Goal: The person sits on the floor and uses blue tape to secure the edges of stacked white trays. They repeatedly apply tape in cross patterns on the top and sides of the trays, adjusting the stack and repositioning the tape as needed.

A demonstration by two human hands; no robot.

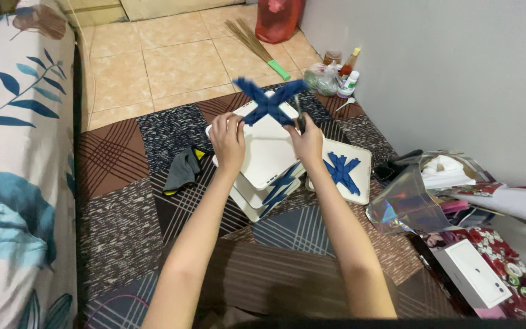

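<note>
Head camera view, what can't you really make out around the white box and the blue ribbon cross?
- Blue ribbon cross: motion-blurred; how it is fastened is unclear.
- Dark tool in the right hand: thin, mostly hidden by fingers.
- Left hand grip on the white box: fingertips hidden behind the edge.
- Lower boxes: covered by the top one.

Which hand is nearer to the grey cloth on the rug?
Left. The left hand is just right of the grey cloth; the right hand is farther right, beyond the white box.
</note>
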